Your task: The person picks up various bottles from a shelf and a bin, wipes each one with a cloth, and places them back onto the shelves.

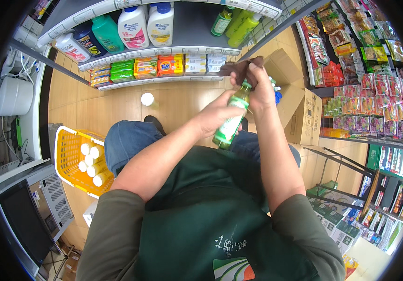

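My left hand (219, 116) is wrapped around a green glass bottle (230, 124) with a green and white label, tilted over my lap. In my right hand (260, 86) is a brown cloth (238, 70), bunched at the bottle's neck, so the cap is partly hidden. Ahead of my hands stands a shelf unit (194, 52). A similar dark green bottle (221, 21) and yellow-green bottles (245, 30) stand on its upper board at the right. White pump bottles (133, 28) stand farther left on that board.
A white-capped container (147, 99) stands on the wooden floor. Several white-capped bottles lie in a yellow basket (69, 158) by my left knee. An open cardboard box (294, 112) with bottles inside is at my right. Snack racks (370, 70) and a black metal frame (342, 165) stand beyond.
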A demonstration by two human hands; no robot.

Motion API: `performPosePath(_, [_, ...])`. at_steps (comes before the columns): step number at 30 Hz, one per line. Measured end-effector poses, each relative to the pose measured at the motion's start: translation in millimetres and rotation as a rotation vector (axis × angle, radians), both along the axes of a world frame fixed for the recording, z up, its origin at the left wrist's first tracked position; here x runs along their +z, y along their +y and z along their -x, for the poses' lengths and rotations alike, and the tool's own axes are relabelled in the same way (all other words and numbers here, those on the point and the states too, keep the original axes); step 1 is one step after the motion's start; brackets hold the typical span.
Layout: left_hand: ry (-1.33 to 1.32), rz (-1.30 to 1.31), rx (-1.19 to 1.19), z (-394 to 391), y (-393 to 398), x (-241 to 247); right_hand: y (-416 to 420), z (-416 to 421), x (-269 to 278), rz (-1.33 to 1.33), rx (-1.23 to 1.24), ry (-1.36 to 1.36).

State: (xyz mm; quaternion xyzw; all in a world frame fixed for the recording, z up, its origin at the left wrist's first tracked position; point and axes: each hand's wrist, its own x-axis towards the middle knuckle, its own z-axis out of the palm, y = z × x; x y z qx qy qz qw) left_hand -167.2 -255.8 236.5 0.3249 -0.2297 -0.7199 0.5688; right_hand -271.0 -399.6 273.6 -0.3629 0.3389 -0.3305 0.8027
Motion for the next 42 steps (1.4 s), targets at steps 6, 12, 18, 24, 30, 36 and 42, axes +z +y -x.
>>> performPosePath(6, [0.254, -0.14, -0.064, -2.6, 2.8, -10.1, -8.8, 2.1, -10.8, 0.073, 0.081, 0.117])
performPosePath(12, [0.055, -0.274, 0.123, -9.1, -9.5, -19.6, 51.9, -10.6, -9.7, 0.551, 0.055, 0.798])
performPosePath(18, [0.05, -0.376, 0.398, -12.7, -19.4, -34.7, 93.0, -4.6, -26.9, 0.893, 0.067, 0.815])
performPosePath(24, [0.103, -0.215, 0.545, -20.8, -20.8, -37.1, 125.6, 19.0, -24.7, 0.521, 0.173, 0.715])
performPosePath(30, [-0.027, -0.134, 0.638, -17.4, -25.5, -41.4, 127.0, 21.8, -27.8, -0.435, 0.106, 0.007])
performPosePath(36, [-0.159, -0.073, 0.508, -32.2, -23.8, -25.8, 107.7, 24.9, -24.6, -0.3, 0.183, 0.151])
performPosePath(42, [-0.328, 0.025, 0.396, -63.2, -29.4, -27.1, 78.8, 28.9, -43.0, -0.268, 0.062, 0.294])
